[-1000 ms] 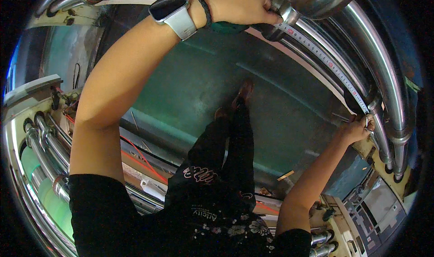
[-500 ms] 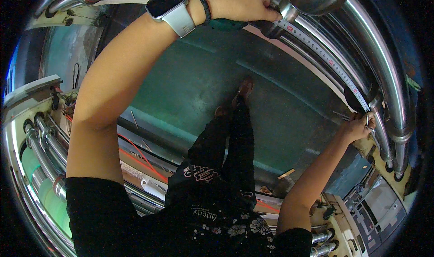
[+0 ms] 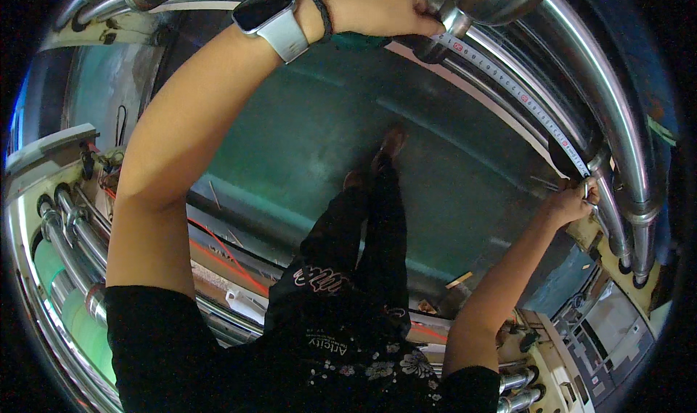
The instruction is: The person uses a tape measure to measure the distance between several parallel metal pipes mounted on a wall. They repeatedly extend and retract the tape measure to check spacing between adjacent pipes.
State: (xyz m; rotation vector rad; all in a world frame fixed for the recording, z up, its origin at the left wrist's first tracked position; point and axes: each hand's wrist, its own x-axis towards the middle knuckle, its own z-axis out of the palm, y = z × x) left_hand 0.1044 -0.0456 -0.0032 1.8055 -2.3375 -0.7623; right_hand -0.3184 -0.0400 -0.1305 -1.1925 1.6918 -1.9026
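Tape measure (image 3: 519,93) stretches taut along a shiny steel pipe (image 3: 610,101), its long axis running from 12 o'clock down to 3 o'clock. At 12 o'clock the left hand (image 3: 374,6), arm raised and a watch (image 3: 270,17) on the wrist, pinches one end against the pipe. At 3 o'clock the right hand (image 3: 570,204), arm outstretched, closes its fingers on the other end.

Two hands seen: left hand (image 3: 377,5), right hand (image 3: 570,204). One tape measure (image 3: 512,86) stretched between them. One smartwatch (image 3: 272,19). Three large steel pipes (image 3: 606,101) overhead. One green floor (image 3: 305,130).
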